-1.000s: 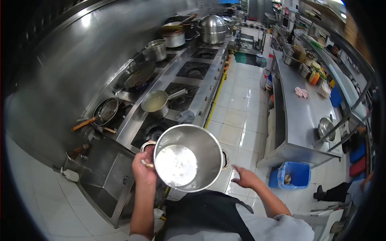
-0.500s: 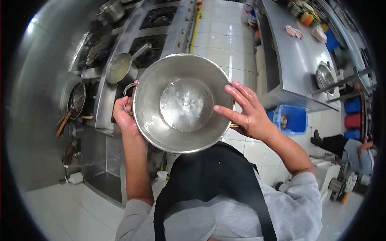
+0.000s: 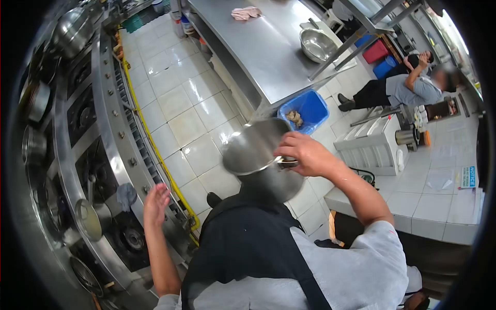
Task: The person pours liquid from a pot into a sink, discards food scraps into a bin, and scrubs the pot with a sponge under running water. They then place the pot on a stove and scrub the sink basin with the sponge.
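My right hand (image 3: pixel 305 155) grips a side handle of a large steel pot (image 3: pixel 253 144), which hangs tilted in front of my apron, its mouth facing up and to the left. My left hand (image 3: pixel 156 202) is off the pot, raised near the stove front, with the fingers apart and nothing in them. Just beyond the pot stands a blue bin (image 3: pixel 316 114) with some brownish scraps inside.
A stove (image 3: pixel 108 150) with a pan (image 3: pixel 93 219) and a grey cloth (image 3: pixel 126 196) runs along the left. A steel table (image 3: pixel 248 46) holds a pink cloth (image 3: pixel 246 13) and a steel bowl (image 3: pixel 318 45). Another person (image 3: pixel 408 88) is at the right, near a white crate (image 3: pixel 367 142).
My view has turned right, away from the stove. My left hand has let go of the pot. My right hand has closed on its handle, and the pot has tipped over sideways.
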A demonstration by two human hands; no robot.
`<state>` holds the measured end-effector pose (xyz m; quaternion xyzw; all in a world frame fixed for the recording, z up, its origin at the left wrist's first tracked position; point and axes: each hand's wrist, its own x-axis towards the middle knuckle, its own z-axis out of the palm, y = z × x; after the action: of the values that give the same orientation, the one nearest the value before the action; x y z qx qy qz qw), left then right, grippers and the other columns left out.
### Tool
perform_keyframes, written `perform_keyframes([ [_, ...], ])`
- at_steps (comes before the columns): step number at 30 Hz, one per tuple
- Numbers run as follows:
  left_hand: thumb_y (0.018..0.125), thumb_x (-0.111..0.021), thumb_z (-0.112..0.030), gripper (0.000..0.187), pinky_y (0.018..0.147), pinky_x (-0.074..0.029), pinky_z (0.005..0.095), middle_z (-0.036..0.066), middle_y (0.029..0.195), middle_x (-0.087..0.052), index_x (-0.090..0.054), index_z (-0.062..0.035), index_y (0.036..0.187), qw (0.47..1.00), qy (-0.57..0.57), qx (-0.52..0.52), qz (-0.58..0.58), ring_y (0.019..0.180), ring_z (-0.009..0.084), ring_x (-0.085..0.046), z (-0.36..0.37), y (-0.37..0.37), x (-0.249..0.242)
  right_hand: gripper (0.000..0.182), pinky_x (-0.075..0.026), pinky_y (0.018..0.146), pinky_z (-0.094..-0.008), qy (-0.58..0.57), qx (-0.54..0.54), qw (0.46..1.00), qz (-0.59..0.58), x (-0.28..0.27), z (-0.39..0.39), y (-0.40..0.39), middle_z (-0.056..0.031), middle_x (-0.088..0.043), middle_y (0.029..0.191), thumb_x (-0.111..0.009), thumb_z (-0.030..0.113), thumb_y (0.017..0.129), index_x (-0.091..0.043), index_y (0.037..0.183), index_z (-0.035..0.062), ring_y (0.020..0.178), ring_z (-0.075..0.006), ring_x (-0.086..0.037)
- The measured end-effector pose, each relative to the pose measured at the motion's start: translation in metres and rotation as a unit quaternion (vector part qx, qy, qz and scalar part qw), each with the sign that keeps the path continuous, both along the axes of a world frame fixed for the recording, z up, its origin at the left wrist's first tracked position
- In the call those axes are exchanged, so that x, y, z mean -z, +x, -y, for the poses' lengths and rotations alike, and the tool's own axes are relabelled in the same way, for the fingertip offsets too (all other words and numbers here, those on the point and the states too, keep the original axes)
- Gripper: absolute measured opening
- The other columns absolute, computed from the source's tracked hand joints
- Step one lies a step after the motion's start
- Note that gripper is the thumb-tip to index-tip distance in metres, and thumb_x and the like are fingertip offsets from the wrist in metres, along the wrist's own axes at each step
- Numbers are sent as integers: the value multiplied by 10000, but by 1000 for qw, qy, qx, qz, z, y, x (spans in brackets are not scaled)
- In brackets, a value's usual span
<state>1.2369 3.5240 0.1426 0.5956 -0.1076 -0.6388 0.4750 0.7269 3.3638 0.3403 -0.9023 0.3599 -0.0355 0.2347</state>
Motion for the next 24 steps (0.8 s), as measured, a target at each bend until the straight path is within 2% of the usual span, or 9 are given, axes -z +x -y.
perform_keyframes([
  [4, 1014, -601, -463, 381, 907, -457, 347, 12, 1210, -690, -669, -131, 1188, 992, 117, 34, 11, 1081, 190, -642, -10, -24, 43, 511, -536, 896, -456, 76, 77, 978, -178, 31, 49, -94, -121, -694, 1027, -823, 198, 694, -720, 1193, 167, 1097, -345, -626],
  [7, 1014, -608, -448, 373, 901, -463, 343, 15, 1212, -690, -650, -140, 1219, 981, 180, 50, 56, 1071, 183, -645, 3, -60, 40, 626, -542, 918, -411, 145, 86, 951, -260, 73, 115, -164, -118, -734, 1048, -859, 221, 630, -721, 1238, 154, 1033, -354, -653],
  [10, 1019, -607, -430, 369, 909, -462, 348, 19, 1231, -688, -628, -144, 1250, 982, 172, 28, 73, 1075, 182, -646, 16, -81, 28, 674, -578, 831, -440, 189, 53, 924, -328, 126, 195, -221, -155, -766, 1005, -876, 251, 570, -746, 1227, 171, 916, -360, -722],
  [13, 1024, -602, -423, 363, 903, -465, 345, 22, 1233, -689, -632, -134, 1241, 984, 160, -9, 74, 1066, 179, -651, 20, -96, 13, 671, -580, 862, -423, 180, -43, 880, -437, 153, 260, -238, -80, -780, 1020, -911, 239, 575, -747, 1221, 165, 982, -295, -737],
  [17, 1031, -591, -427, 366, 883, -475, 332, 25, 1229, -687, -640, -115, 1215, 976, 193, -38, 89, 1046, 174, -655, 7, -98, 0, 797, -551, 947, -414, 232, -84, 805, -539, 178, 303, -244, -105, -731, 1222, -920, 234, 608, -666, 1362, 184, 1135, -318, -684],
  [19, 1038, -591, -393, 320, 758, -500, 282, 23, 1148, -703, -647, -114, 1184, 972, 209, -67, 87, 971, 172, -672, -10, -96, 5, 819, -546, 959, -423, 248, -104, 763, -588, 196, 313, -244, -98, -720, 1256, -926, 232, 627, -641, 1393, 191, 1160, -331, -672],
  [22, 1038, -604, -333, 250, 631, -493, 242, 10, 1044, -710, -653, -118, 1156, 966, 232, -95, 60, 860, 150, -684, -30, -91, 13, 683, -576, 854, -425, 230, -97, 783, -570, 204, 310, -248, -93, -768, 1083, -933, 183, 635, -714, 1281, 168, 1030, -322, -723],
  [23, 1038, -600, -328, 250, 633, -495, 242, 7, 1046, -708, -654, -117, 1161, 966, 241, -82, 52, 856, 145, -682, -33, -90, 18, 636, -587, 814, -417, 220, -98, 792, -561, 203, 307, -247, -85, -784, 1020, -934, 161, 634, -739, 1240, 163, 979, -314, -743],
  [24, 1039, -595, -324, 249, 636, -496, 242, 3, 1048, -706, -654, -117, 1165, 965, 248, -74, 45, 852, 140, -681, -36, -90, 22, 676, -576, 838, -434, 248, -67, 765, -590, 203, 303, -247, -107, -768, 1076, -936, 198, 624, -721, 1264, 157, 1015, -323, -726],
])
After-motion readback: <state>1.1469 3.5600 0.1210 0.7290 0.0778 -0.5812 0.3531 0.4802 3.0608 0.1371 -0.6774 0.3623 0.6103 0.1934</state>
